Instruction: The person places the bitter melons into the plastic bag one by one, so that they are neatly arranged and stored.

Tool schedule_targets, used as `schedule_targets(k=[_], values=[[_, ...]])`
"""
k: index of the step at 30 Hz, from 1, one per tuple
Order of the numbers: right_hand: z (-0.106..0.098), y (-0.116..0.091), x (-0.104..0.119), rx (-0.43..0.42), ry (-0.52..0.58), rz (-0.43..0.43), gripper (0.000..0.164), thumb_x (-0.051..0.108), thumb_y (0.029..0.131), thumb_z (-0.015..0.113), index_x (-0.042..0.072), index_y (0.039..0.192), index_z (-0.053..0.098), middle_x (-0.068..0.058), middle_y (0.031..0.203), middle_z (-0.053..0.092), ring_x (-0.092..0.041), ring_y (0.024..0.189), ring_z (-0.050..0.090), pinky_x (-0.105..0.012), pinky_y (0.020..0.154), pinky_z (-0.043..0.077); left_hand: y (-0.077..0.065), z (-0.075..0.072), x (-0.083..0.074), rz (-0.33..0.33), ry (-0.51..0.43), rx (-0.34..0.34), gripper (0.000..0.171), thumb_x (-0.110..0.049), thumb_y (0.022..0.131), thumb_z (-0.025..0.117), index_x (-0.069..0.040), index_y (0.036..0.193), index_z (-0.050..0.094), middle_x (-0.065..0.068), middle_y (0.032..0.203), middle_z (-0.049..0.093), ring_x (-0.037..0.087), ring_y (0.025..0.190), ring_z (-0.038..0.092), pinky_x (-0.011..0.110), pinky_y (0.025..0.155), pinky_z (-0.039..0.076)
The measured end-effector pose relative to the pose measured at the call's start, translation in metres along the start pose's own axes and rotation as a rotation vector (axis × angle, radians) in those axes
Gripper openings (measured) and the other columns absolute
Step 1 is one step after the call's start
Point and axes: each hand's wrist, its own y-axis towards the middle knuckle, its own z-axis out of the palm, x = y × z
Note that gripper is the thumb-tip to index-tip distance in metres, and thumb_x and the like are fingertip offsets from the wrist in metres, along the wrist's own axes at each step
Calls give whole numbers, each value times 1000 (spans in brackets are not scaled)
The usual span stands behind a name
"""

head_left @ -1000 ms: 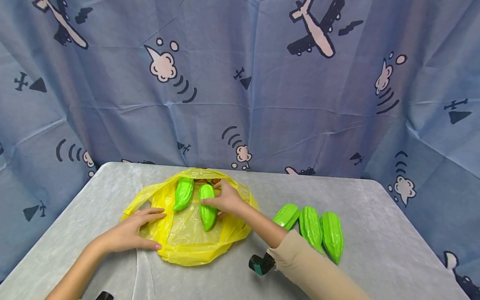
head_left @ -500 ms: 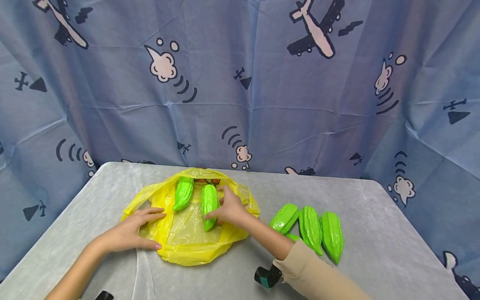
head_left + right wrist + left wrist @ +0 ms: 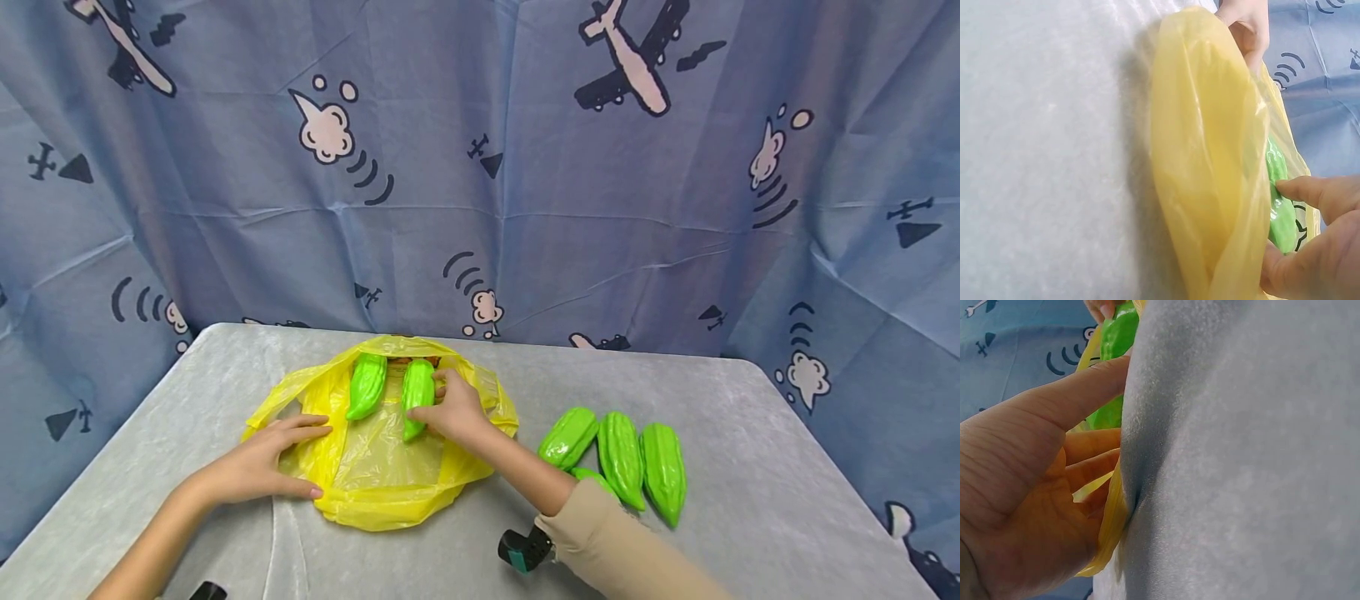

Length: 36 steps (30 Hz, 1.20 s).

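Observation:
A yellow plastic bag (image 3: 390, 507) lies with its mouth wide on the table. Inside it, a glossy green bitter melon (image 3: 367, 385) rests toward the back left. My right hand (image 3: 459, 412) reaches in over the bag's right side and pinches a second bitter melon (image 3: 417, 392), thumb on the near left and fingers on the right. In the right wrist view the bag's wall hides part of this melon (image 3: 1280, 212). My left hand (image 3: 273, 467) spreads its fingers along the bag's left rim, and the yellow film (image 3: 1110, 525) shows against its fingers in the left wrist view.
Right of the bag, several more bitter melons (image 3: 621, 458) lie in a group on the grey cloth-covered table (image 3: 750, 533). The right sleeve (image 3: 622, 542) partly covers the nearest one. A blue printed curtain (image 3: 555, 183) hangs behind the table's far edge.
My right hand has shifted the pinched bitter melon slightly farther back in the bag, beside the other one. The left hand and the bag stay in place.

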Motion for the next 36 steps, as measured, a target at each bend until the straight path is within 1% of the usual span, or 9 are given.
schedule_targets(k=[3, 9, 13, 16, 18, 23, 26, 30, 36], values=[[3, 4, 3, -8, -1, -8, 72, 9, 85, 88, -3, 146, 52, -22, 124, 65, -31, 106, 65, -35, 81, 62, 0, 0, 1, -2, -1, 1, 81, -40, 79, 92, -1, 144, 63, 23, 151, 55, 57, 139, 46, 77, 106, 37], [10, 10, 11, -8, 23, -14, 71, 8, 86, 86, -3, 147, 52, -22, 127, 63, -32, 109, 65, -36, 82, 63, -1, 0, 1, 6, -1, 3, 81, -39, 78, 92, -1, 144, 63, 24, 151, 55, 58, 139, 45, 77, 106, 37], [15, 14, 14, -23, 2, -5, 70, 10, 86, 86, -2, 146, 53, -22, 130, 64, -34, 117, 63, -42, 94, 60, -1, 0, 1, 1, -3, 3, 81, -40, 79, 92, -1, 145, 62, 24, 152, 54, 58, 140, 45, 77, 107, 36], [17, 17, 14, -32, 4, -5, 68, 11, 87, 86, -2, 145, 54, -22, 131, 65, -35, 122, 62, -44, 99, 57, 0, 0, 1, -4, -6, 9, 82, -40, 80, 91, -2, 145, 61, 24, 153, 54, 58, 140, 44, 77, 107, 36], [19, 18, 13, -32, 25, -7, 68, 10, 87, 86, -3, 145, 54, -22, 131, 64, -35, 122, 61, -44, 98, 57, 0, 0, 1, -2, -6, 10, 82, -40, 80, 91, -1, 145, 61, 24, 152, 53, 58, 140, 44, 77, 107, 37], [20, 19, 13, -29, 78, -12, 68, 6, 87, 85, -5, 146, 53, -24, 131, 63, -36, 120, 62, -39, 91, 61, -1, 1, 2, 8, -3, -6, 81, -39, 79, 92, -1, 144, 62, 24, 151, 55, 58, 139, 45, 77, 107, 37], [19, 18, 13, -24, 88, 0, 67, 6, 87, 85, -4, 146, 53, -24, 131, 63, -36, 118, 63, -37, 88, 62, -1, 1, 1, 9, -4, -9, 81, -39, 79, 92, -1, 144, 62, 24, 151, 55, 58, 139, 45, 76, 107, 38], [15, 15, 15, -15, 107, 26, 67, 7, 88, 84, -3, 146, 53, -25, 135, 62, -37, 114, 68, -37, 88, 62, -1, 1, 0, 8, -5, -9, 81, -39, 79, 92, -1, 144, 62, 24, 151, 55, 58, 139, 45, 77, 107, 37], [3, 8, 16, 11, 197, 65, 69, 5, 90, 82, -2, 150, 49, -28, 142, 59, -40, 105, 74, -41, 88, 63, -1, 1, -1, 7, -1, -6, 80, -36, 78, 92, 0, 144, 62, 24, 151, 55, 58, 139, 46, 76, 106, 38]])
